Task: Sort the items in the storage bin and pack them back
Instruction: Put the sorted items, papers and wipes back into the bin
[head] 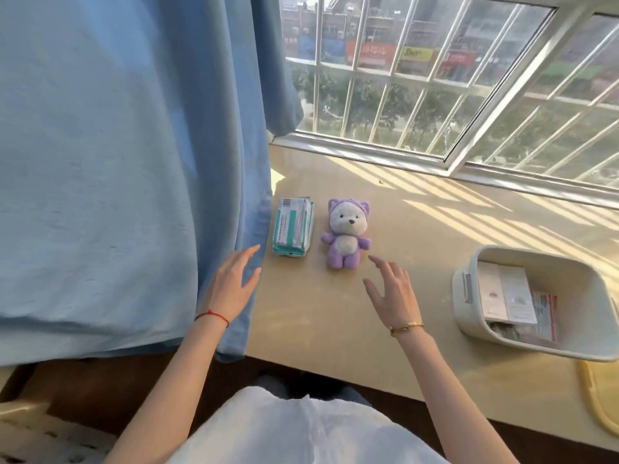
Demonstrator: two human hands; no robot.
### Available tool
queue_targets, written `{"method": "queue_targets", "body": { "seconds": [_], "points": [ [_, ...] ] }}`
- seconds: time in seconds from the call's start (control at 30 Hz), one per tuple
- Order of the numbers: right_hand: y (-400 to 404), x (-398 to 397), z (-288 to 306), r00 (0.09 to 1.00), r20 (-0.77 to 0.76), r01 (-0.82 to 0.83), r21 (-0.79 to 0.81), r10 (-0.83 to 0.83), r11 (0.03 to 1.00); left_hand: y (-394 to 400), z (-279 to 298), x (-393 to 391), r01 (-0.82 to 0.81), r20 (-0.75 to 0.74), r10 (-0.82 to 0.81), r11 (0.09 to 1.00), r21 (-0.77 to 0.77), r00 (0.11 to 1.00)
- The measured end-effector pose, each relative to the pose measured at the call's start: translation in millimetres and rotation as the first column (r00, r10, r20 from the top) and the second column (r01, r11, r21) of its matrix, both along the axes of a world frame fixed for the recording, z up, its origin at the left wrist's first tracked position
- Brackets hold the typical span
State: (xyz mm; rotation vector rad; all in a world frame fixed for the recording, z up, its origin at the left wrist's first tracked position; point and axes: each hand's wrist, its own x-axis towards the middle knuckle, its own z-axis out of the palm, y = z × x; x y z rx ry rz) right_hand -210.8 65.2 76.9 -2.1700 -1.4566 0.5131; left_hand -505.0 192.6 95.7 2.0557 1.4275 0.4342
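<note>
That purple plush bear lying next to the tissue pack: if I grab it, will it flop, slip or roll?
The purple plush bear looks soft and stuffed, so it will probably squash and its limbs droop rather than stay rigid. Its fuzzy fabric should grip well, not slip. Lying flat on the sill, it seems unlikely to roll, and probably light for its size.

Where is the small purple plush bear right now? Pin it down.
The small purple plush bear lies face-up on the beige sill, just right of the teal-and-white tissue pack, beyond the open right hand.
</note>
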Motion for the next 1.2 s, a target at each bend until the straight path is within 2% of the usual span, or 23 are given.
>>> {"method": "queue_targets", "body": {
  "seconds": [0.17,0.37,0.67,0.83,1.0,1.2],
  "points": [
    [55.8,3.0,-25.7,0.998,-0.056,0.034,-0.039,-0.036,0.999,67.7,-44.8,31.1,0.023,-0.009,-0.024,0.995,-0.098,1.000],
    [115.9,8.4,-75.8,0.991,-0.095,0.080,-0.106,-0.091,0.991,135.9,-124.9,57.8,0.020,-0.084,-0.041,0.971,-0.237,0.996],
    [154.7,2.6,-149.7,0.987,-0.088,0.119,-0.135,-0.132,0.984,167.9,-205.8,83.4,0.017,-0.061,-0.046,0.910,-0.415,0.997],
    [165.7,-5.8,-164.3,0.989,-0.100,0.099,-0.127,-0.112,0.987,172.3,-217.7,80.5,0.062,0.016,-0.061,0.882,-0.467,0.998],
    [182.1,-15.4,-174.6,0.995,-0.045,0.086,-0.102,-0.091,0.991,182.3,-209.3,73.5,0.079,0.055,-0.060,0.873,-0.481,0.997],
    [215.3,-35.3,-180.9,0.981,-0.186,0.025,-0.160,-0.055,0.987,193.3,-190.4,55.3,0.082,0.078,-0.049,0.859,-0.505,0.996]
  ]
}}
